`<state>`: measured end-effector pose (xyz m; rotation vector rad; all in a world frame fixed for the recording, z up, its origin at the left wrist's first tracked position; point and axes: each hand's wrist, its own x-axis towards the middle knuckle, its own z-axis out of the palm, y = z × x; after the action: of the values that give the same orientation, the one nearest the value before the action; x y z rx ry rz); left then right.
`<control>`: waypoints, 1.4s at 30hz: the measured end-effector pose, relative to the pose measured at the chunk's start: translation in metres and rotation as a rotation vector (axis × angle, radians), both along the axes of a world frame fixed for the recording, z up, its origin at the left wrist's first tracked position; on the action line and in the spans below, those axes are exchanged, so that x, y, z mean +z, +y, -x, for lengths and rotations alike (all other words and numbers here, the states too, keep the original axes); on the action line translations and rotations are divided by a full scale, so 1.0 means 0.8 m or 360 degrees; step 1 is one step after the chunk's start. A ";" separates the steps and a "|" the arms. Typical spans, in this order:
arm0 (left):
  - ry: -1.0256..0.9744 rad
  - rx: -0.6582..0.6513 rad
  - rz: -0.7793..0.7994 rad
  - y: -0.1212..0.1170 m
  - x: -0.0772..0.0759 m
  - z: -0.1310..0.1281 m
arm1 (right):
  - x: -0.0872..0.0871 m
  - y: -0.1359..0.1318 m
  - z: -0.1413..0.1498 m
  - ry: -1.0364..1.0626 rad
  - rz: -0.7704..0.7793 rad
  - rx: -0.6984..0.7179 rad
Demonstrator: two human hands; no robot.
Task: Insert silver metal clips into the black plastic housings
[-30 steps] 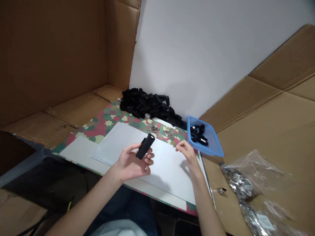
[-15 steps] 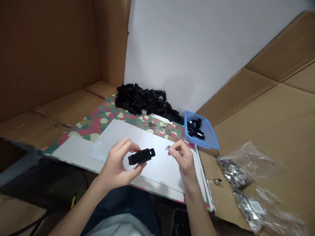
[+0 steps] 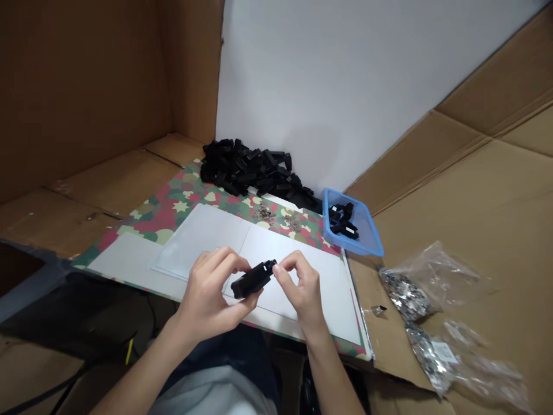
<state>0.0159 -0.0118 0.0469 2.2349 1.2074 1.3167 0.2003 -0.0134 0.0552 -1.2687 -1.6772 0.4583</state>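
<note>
Between the thumb and fingers of my left hand is a black plastic housing, held tilted above the white sheets. Its narrow end, which has a small slot, points up to the right. My right hand meets that end with thumb and forefinger pinched together. The small metal piece seen in this pinch earlier is now hidden by the fingertips and the housing's end.
A heap of black housings lies against the wall. Two small piles of metal bits rest on the camouflage-patterned table. At right are a blue basket holding black parts and bags of metal pieces.
My right hand has moved left, bringing its pinched fingers from apart to the slotted end of the black housing. The housing has tilted further, its slotted end up.
</note>
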 end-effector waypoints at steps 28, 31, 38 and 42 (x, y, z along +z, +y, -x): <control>-0.0437 -0.0502 0.0475 0.002 -0.014 0.003 | -0.011 0.007 -0.042 0.0075 0.0419 0.0774; -0.0389 -0.0763 0.0769 0.011 -0.016 0.008 | -0.008 0.005 -0.035 -0.0296 0.0084 0.0694; -0.0592 -0.0774 0.1352 0.020 -0.015 -0.011 | -0.019 -0.005 -0.020 -0.0511 -0.0225 0.0604; -0.0637 -0.0725 0.1371 0.016 -0.017 -0.020 | -0.024 -0.010 -0.016 -0.0525 -0.0264 0.0559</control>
<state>0.0317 0.0011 0.0332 1.4155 0.8143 0.7816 0.2127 -0.0211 0.0359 -0.9667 -2.1852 0.3167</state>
